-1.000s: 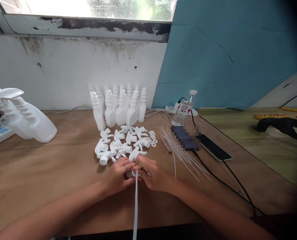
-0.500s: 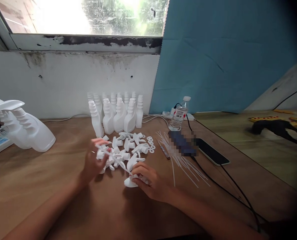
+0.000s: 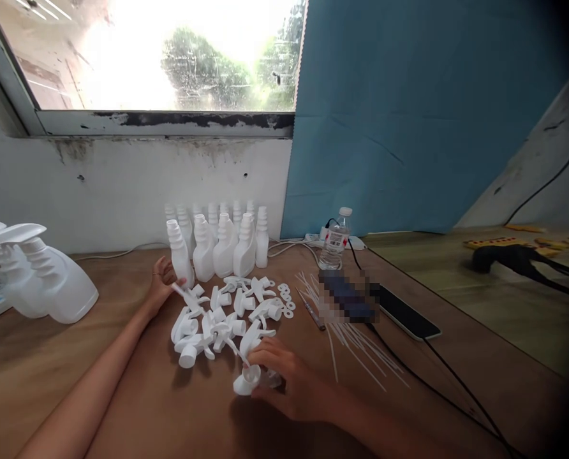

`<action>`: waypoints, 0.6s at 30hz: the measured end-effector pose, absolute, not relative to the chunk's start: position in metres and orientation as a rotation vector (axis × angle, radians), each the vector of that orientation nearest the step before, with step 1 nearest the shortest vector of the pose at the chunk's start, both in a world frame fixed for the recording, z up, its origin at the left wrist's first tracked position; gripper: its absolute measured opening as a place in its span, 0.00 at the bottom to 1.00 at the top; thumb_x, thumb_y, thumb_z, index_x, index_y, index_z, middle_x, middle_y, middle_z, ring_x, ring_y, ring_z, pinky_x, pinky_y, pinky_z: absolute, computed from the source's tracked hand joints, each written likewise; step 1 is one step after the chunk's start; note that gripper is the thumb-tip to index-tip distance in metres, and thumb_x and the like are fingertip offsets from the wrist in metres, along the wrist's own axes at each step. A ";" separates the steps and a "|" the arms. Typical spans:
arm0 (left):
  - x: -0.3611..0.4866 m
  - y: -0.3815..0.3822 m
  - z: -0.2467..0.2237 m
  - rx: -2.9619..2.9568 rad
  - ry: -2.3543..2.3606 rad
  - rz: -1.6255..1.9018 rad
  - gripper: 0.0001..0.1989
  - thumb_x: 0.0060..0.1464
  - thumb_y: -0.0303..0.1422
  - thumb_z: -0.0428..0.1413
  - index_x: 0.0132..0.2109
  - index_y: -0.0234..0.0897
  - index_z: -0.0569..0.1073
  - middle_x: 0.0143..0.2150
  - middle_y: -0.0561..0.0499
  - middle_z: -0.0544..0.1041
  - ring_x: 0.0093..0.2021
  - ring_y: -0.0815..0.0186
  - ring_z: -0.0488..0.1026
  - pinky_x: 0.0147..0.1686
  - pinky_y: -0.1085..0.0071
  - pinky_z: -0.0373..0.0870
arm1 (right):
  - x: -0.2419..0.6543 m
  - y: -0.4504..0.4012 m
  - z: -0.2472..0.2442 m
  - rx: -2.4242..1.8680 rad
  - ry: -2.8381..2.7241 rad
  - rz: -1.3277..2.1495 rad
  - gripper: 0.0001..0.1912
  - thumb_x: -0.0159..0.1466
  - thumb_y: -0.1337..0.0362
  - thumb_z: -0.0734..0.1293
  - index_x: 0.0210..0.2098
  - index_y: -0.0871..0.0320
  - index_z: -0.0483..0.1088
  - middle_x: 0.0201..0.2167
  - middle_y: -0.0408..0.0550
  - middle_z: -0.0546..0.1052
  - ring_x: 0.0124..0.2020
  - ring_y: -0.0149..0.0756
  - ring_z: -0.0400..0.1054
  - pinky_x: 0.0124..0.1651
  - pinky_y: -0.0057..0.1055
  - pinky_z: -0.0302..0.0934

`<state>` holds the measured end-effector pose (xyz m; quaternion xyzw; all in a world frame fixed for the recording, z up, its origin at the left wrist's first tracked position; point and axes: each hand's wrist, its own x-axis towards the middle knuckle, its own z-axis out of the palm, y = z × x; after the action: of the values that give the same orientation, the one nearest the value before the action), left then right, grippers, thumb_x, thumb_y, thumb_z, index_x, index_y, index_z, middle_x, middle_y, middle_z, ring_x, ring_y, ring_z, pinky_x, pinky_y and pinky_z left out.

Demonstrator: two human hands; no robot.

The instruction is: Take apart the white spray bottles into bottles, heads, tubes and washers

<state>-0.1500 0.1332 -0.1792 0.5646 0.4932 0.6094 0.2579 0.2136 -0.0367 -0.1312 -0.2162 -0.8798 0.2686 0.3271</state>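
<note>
In the head view my right hand is closed on a white trigger sprayer head, whose round collar faces up. A thin white tube slants from it up and left across the pile. My left hand is at the leftmost white bottle, fingers apart at its left side and thumb by its lower front. Whether it presses on the bottle I cannot tell. Between my hands lies a pile of white sprayer heads.
Several more white bottles stand by the wall. White rings, a pen and loose thin tubes lie right of the pile. Beyond are a clear water bottle and a phone with cable. Larger white bottles stand left.
My left hand has let go of the thin tube and moved left and away to the leftmost bottle. My right hand still holds the sprayer head. The view has tilted up.
</note>
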 end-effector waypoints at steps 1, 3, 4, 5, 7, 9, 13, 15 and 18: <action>-0.150 0.134 -0.180 1.529 1.325 1.621 0.48 0.37 0.38 0.67 0.62 0.46 0.52 0.60 0.40 0.66 0.58 0.53 0.68 0.53 0.51 0.69 | 0.213 -0.036 -0.131 -0.559 -2.302 0.691 0.14 0.59 0.68 0.69 0.45 0.58 0.68 0.41 0.50 0.75 0.44 0.38 0.66 0.51 0.37 0.61; -0.150 0.132 -0.181 1.527 1.316 1.568 0.49 0.36 0.37 0.68 0.63 0.44 0.52 0.57 0.39 0.70 0.56 0.52 0.70 0.53 0.49 0.69 | 0.213 -0.035 -0.131 -0.547 -2.278 0.689 0.14 0.59 0.67 0.70 0.45 0.58 0.68 0.40 0.50 0.75 0.44 0.38 0.66 0.50 0.36 0.62; -0.151 0.131 -0.181 1.526 1.318 1.559 0.48 0.37 0.37 0.68 0.63 0.43 0.54 0.56 0.39 0.71 0.56 0.51 0.70 0.54 0.49 0.68 | 0.214 -0.034 -0.130 -0.543 -2.256 0.689 0.14 0.59 0.66 0.70 0.45 0.58 0.68 0.40 0.50 0.75 0.43 0.38 0.67 0.49 0.36 0.62; -0.151 0.129 -0.181 1.525 1.323 1.562 0.46 0.38 0.38 0.68 0.62 0.42 0.55 0.56 0.39 0.71 0.56 0.51 0.70 0.55 0.49 0.68 | 0.215 -0.033 -0.130 -0.542 -2.224 0.680 0.14 0.60 0.66 0.69 0.45 0.58 0.68 0.40 0.50 0.75 0.43 0.38 0.67 0.48 0.35 0.63; -0.151 0.126 -0.181 1.526 1.348 1.593 0.42 0.40 0.39 0.66 0.61 0.42 0.57 0.58 0.39 0.69 0.59 0.52 0.68 0.57 0.50 0.66 | 0.219 -0.027 -0.128 -0.568 -2.149 0.623 0.14 0.60 0.66 0.69 0.46 0.57 0.68 0.40 0.50 0.74 0.43 0.37 0.68 0.47 0.33 0.65; -0.149 0.124 -0.180 1.526 1.394 1.616 0.41 0.41 0.40 0.66 0.61 0.41 0.57 0.61 0.39 0.67 0.60 0.53 0.66 0.57 0.53 0.66 | 0.225 -0.019 -0.127 -0.617 -2.075 0.523 0.15 0.61 0.67 0.68 0.47 0.56 0.68 0.41 0.50 0.74 0.42 0.37 0.70 0.45 0.32 0.66; -0.146 0.125 -0.177 1.521 1.565 1.573 0.40 0.41 0.39 0.67 0.59 0.37 0.61 0.56 0.36 0.72 0.53 0.52 0.73 0.51 0.55 0.71 | 0.235 -0.002 -0.125 -0.708 -1.986 0.350 0.13 0.62 0.67 0.68 0.46 0.55 0.70 0.40 0.51 0.75 0.41 0.38 0.72 0.43 0.32 0.68; -0.146 0.125 -0.175 1.517 1.668 1.552 0.33 0.42 0.39 0.66 0.55 0.35 0.67 0.50 0.37 0.76 0.48 0.51 0.75 0.48 0.53 0.72 | 0.237 0.005 -0.125 -0.752 -1.955 0.285 0.11 0.62 0.67 0.67 0.45 0.55 0.71 0.39 0.50 0.75 0.41 0.39 0.72 0.43 0.33 0.69; -0.150 0.120 -0.171 1.499 1.796 1.575 0.26 0.46 0.39 0.63 0.52 0.35 0.70 0.45 0.39 0.78 0.43 0.50 0.76 0.46 0.52 0.72 | 0.243 0.015 -0.130 -0.812 -1.934 0.187 0.11 0.63 0.66 0.66 0.46 0.55 0.72 0.40 0.51 0.75 0.41 0.39 0.72 0.43 0.34 0.70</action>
<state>-0.1496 0.1196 -0.1713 0.5248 0.6286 0.5512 0.1601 0.2426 0.0147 -0.1300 -0.3350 -0.7980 0.0771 0.4949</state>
